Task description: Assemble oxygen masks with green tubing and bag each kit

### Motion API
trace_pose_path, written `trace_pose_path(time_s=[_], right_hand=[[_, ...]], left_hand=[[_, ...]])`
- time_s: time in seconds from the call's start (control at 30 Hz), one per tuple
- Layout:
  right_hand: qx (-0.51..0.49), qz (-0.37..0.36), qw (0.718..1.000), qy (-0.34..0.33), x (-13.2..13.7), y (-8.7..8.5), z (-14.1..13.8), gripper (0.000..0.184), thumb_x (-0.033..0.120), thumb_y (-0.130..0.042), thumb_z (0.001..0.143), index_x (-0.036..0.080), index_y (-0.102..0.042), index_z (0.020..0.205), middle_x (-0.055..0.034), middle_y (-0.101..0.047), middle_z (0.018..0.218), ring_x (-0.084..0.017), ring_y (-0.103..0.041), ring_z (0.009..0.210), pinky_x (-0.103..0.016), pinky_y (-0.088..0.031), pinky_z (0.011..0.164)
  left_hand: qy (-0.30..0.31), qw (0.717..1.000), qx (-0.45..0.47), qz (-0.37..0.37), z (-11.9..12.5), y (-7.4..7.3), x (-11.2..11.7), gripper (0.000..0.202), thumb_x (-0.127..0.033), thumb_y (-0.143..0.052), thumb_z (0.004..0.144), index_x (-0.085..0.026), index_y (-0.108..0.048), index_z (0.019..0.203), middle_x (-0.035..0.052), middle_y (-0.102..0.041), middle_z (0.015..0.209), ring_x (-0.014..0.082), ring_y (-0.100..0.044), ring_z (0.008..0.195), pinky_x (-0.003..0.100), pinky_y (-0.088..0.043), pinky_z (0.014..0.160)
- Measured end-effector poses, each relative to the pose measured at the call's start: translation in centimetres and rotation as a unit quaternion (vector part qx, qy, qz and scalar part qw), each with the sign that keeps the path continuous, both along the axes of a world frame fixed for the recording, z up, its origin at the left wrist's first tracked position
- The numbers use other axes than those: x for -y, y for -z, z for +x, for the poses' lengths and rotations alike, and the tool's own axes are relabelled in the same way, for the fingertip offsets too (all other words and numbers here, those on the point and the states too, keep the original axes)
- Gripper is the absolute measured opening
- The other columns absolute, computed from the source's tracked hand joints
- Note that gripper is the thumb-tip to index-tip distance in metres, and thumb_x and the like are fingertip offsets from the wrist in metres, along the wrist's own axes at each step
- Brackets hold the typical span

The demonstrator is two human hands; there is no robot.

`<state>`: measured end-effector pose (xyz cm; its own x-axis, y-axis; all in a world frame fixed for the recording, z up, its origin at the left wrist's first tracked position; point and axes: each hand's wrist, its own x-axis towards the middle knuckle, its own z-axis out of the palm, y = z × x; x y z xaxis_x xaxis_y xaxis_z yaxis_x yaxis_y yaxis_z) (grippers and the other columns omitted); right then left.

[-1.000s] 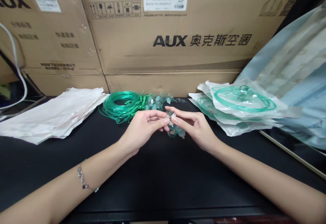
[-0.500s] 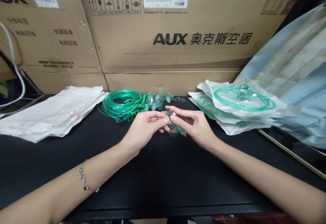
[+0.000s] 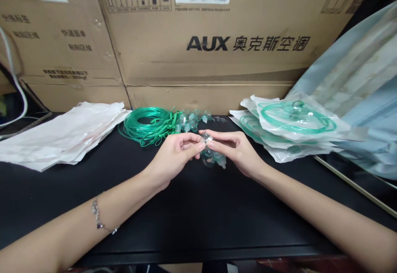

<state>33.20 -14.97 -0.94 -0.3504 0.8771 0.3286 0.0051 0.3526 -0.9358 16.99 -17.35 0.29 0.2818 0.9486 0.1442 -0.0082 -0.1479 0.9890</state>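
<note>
In the head view a small clear, green-tinted plastic oxygen mask is held above the black table at the centre. My left hand pinches its left edge between thumb and fingers. From the other side, my right hand grips it, thumb in front and fingers behind. Between the two thumbs a shiny metal nose strip shows at the mask's upper part. Below the fingers hang the mask's rounded body and a pale green connector. Part of the mask is hidden by my fingers.
Behind my hands lie several clear mask parts and coiled green tubing with green straps. White pouches are stacked left; sealed pouches with tubing are piled right. A large cardboard box stands at the back.
Both hands keep hold of the mask in nearly the same spot. The mask has tilted slightly, and more of its rounded body and connector shows below my fingers. The view has shifted a little.
</note>
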Motion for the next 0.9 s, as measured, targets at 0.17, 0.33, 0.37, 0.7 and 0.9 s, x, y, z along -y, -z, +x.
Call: trace_pose_path(time_s=[0.17, 0.33, 0.37, 0.7, 0.9], right_hand=[[0.028, -0.018, 0.999, 0.002, -0.4, 0.0, 0.3, 0.030, 0.031, -0.067, 0.070, 0.024, -0.066, 0.098, -0.0032, -0.061, 0.114, -0.021, -0.056, 0.108, -0.036, -0.045, 0.095], [0.025, -0.008, 0.999, -0.029, -0.3, 0.0, 0.6, 0.027, 0.031, -0.066, 0.072, 0.025, -0.067, 0.098, -0.0031, -0.059, 0.118, -0.021, -0.054, 0.111, -0.035, -0.046, 0.093], [0.024, -0.004, 0.999, -0.032, -0.3, 0.0, 0.6, 0.026, 0.031, -0.065, 0.072, 0.025, -0.067, 0.098, -0.0029, -0.059, 0.118, -0.021, -0.054, 0.111, -0.035, -0.046, 0.093], [0.044, 0.052, 0.997, -0.034, 0.7, -0.6, 0.4, 0.021, 0.029, -0.063, 0.074, 0.026, -0.069, 0.094, 0.0001, -0.062, 0.113, -0.019, -0.054, 0.112, -0.034, -0.042, 0.098], [0.047, 0.063, 0.997, -0.016, 1.1, -1.0, 0.3, 0.026, 0.031, -0.064, 0.073, 0.026, -0.067, 0.098, 0.0006, -0.064, 0.110, -0.021, -0.058, 0.106, -0.036, -0.047, 0.093]], left_hand=[[0.039, 0.999, 0.011, -0.030, -0.4, 0.4, -0.7, 0.013, -0.024, -0.063, 0.073, -0.011, -0.064, 0.078, 0.0015, -0.061, 0.067, 0.0089, -0.055, 0.064, 0.020, -0.042, 0.061], [0.058, 0.994, 0.059, -0.071, -0.8, 0.3, -0.9, 0.015, -0.023, -0.067, 0.070, -0.012, -0.066, 0.078, 0.0022, -0.066, 0.068, 0.0098, -0.060, 0.066, 0.023, -0.047, 0.070], [0.051, 0.994, 0.064, -0.072, -0.8, 0.2, -0.8, 0.014, -0.023, -0.068, 0.069, -0.012, -0.066, 0.078, 0.0018, -0.065, 0.066, 0.0099, -0.060, 0.064, 0.024, -0.047, 0.070], [0.006, 0.998, 0.061, 0.000, -0.4, -0.5, 0.0, 0.015, -0.022, -0.072, 0.063, -0.012, -0.064, 0.070, 0.0007, -0.065, 0.055, 0.0123, -0.061, 0.056, 0.025, -0.048, 0.063], [0.007, 0.998, 0.053, 0.015, -0.3, -0.8, 0.2, 0.012, -0.020, -0.070, 0.065, -0.012, -0.063, 0.069, 0.0007, -0.065, 0.053, 0.0135, -0.062, 0.056, 0.027, -0.048, 0.064]])
